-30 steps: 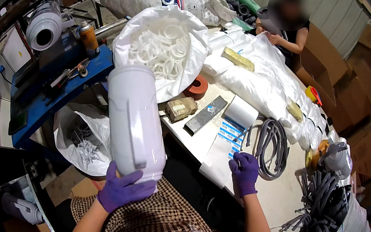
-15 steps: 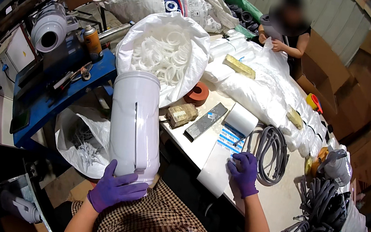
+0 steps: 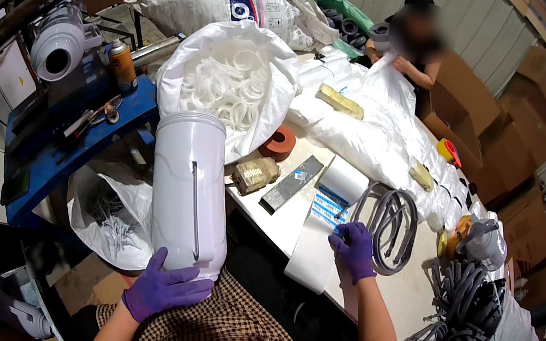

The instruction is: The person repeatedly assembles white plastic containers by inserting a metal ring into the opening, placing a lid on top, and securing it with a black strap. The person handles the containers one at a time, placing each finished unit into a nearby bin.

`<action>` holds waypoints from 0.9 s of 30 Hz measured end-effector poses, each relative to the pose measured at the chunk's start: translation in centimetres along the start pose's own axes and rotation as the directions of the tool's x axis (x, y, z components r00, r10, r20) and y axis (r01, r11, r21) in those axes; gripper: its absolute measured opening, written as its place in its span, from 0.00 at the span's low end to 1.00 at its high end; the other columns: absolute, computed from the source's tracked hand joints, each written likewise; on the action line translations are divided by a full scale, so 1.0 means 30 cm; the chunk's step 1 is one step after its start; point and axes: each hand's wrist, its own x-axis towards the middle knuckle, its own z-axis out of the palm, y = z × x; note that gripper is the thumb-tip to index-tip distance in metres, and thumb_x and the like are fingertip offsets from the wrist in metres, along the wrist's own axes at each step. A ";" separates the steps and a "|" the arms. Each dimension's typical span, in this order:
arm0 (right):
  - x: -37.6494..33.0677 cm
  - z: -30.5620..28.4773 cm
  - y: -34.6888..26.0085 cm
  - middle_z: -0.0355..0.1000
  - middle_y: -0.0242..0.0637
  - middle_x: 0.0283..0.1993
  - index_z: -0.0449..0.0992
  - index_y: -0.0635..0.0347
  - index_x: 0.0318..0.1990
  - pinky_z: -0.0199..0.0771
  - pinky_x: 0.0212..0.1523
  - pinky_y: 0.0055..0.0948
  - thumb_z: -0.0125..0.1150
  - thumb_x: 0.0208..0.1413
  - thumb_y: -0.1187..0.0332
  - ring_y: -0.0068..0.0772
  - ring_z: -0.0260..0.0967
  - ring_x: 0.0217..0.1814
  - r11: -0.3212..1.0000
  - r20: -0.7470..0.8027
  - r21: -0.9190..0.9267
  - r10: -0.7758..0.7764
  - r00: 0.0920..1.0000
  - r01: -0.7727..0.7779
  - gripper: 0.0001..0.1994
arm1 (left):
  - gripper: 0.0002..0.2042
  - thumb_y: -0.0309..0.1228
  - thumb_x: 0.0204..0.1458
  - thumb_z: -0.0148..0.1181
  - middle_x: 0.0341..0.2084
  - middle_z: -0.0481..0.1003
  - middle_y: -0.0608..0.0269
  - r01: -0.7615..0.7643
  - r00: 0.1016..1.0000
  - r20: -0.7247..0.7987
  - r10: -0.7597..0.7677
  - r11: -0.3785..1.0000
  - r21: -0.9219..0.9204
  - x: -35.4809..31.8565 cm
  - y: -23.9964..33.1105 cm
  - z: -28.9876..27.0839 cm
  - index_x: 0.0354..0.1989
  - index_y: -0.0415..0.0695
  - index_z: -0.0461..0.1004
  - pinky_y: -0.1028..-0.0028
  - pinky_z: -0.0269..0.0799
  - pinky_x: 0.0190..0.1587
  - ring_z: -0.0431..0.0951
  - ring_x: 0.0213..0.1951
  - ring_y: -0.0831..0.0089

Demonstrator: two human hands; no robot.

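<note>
My left hand [image 3: 168, 288], in a purple glove, wraps round the lower end of a large white plastic cylinder [image 3: 185, 192]. The cylinder leans upright against my lap and has a long narrow slot down its side. My right hand [image 3: 353, 249], gloved alike, is curled in a pinch at the edge of a strip of blue-and-white stickers [image 3: 330, 208]. Whatever its fingertips hold is too small to make out. The stickers lie on a white backing roll [image 3: 314, 252] that hangs over the table's near edge. Close to that hand lies a coil of grey hose [image 3: 392, 231].
Behind the cylinder stands a white sack of clear rings [image 3: 229, 85]. On the table lie a brown tape roll [image 3: 279, 143], a tape-wrapped block [image 3: 257, 174] and a grey metal bar [image 3: 292, 184]. Grey hoses [image 3: 457, 314] fill a sack at right. Across the table a person [image 3: 417, 50] handles white plastic bags.
My right hand has drawn its fingers together into a pinch beside the stickers. The whole view has shifted slightly; my left hand keeps its hold on the cylinder.
</note>
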 end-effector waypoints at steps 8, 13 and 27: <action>0.007 -0.045 -0.294 0.74 0.38 0.38 0.82 0.57 0.32 0.73 0.48 0.43 0.72 0.45 0.73 0.44 0.73 0.47 0.955 -0.182 0.116 -0.249 0.951 0.272 0.06 | 0.26 0.30 0.59 0.58 0.67 0.65 0.95 -0.009 0.992 0.124 0.022 0.995 -0.102 -0.030 -0.018 0.001 0.63 0.78 0.69 0.47 0.51 0.72 0.68 0.67 0.84; 0.356 0.055 -0.678 0.73 0.39 0.34 0.79 0.63 0.36 0.68 0.46 0.37 0.60 0.58 0.70 0.44 0.67 0.43 0.817 0.051 0.420 -0.457 0.888 0.396 0.06 | 0.23 0.33 0.61 0.55 0.69 0.64 0.94 -0.083 0.990 0.112 0.080 0.996 0.023 -0.052 -0.010 0.069 0.61 0.78 0.68 0.45 0.42 0.74 0.65 0.69 0.87; 0.641 0.378 -0.923 0.72 0.40 0.42 0.83 0.61 0.35 0.72 0.47 0.38 0.71 0.58 0.61 0.36 0.71 0.44 0.833 0.458 0.496 -0.491 0.741 0.245 0.11 | 0.27 0.29 0.59 0.58 0.71 0.61 0.92 -0.022 0.998 0.051 0.025 0.998 -0.054 -0.108 -0.024 0.068 0.63 0.76 0.67 0.42 0.42 0.76 0.61 0.72 0.83</action>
